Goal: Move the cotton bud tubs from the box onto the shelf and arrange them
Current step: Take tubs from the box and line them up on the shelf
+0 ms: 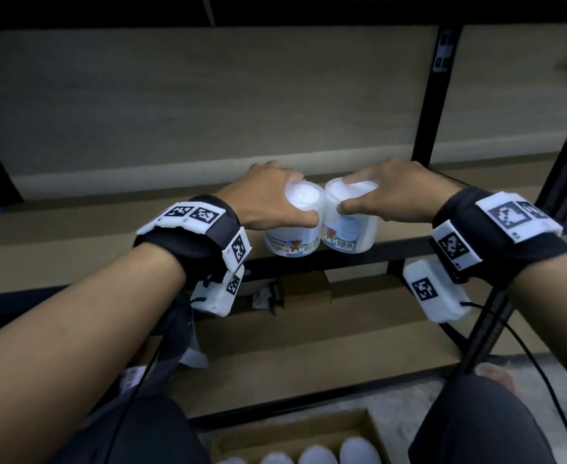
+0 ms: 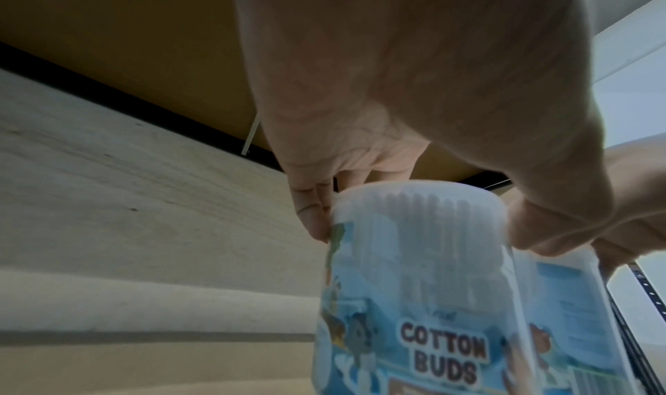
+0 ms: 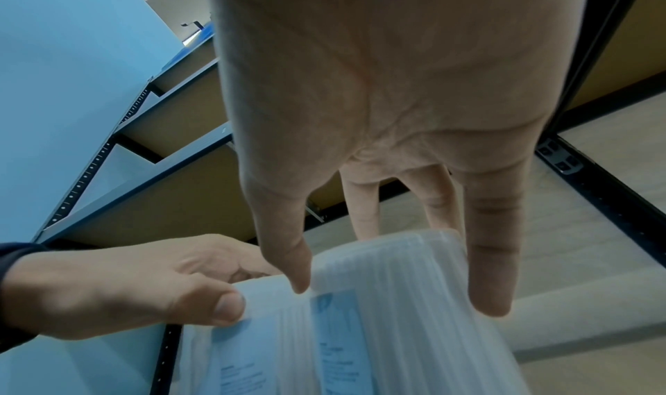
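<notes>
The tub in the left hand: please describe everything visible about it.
The left tub is a translucent white plastic cylinder packed with cotton buds, wearing a blue cartoon label that reads COTTON BUDS, with a barcode. It looks upright at the shelf front edge, its lid on. The left hand grips it around the top. Its side looks pressed against the right tub.

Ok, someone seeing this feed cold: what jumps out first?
Two white cotton bud tubs side by side at the shelf's front edge: the left hand grips the left tub from above, the right hand the right tub, which tilts toward its neighbour. Next, the tagged wristbands on both wrists. At the bottom, more tub lids show in the box.
</notes>
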Available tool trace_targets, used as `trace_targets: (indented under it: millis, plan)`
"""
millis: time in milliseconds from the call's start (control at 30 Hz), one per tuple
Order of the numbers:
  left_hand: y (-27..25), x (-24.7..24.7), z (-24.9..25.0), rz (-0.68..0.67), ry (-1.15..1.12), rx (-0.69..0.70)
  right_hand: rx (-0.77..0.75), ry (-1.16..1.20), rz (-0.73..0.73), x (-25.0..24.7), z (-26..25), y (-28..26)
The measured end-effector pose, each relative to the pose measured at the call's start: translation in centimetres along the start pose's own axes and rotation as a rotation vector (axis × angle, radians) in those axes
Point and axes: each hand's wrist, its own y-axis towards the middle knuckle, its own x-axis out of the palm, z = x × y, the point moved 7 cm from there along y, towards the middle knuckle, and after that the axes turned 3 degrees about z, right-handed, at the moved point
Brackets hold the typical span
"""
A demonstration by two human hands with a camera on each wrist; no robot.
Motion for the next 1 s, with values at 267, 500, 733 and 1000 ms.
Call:
trace_targets:
  millis: [267, 500, 733, 1000]
  plan:
    - [2.4, -0.1, -0.9, -0.050, -0.040, -0.040, 0.027, 0.025, -0.018, 0.5, 0.4, 3.1]
    - [3.3, 1.5, -1.9, -0.136, -0.030, -0.061, 0.028, -0.043, -0.035, 2.0, 1.1, 4.7]
    - [3.7, 2.5, -2.4, -0.207, -0.057, -0.091, -0.004, -0.090, -0.033, 3.6, 2.0, 5.9]
    - [4.2, 2.8, -2.7, -0.250, -0.076, -0.094, 0.009, -0.108, -0.020, 4.3, 2.5, 6.9]
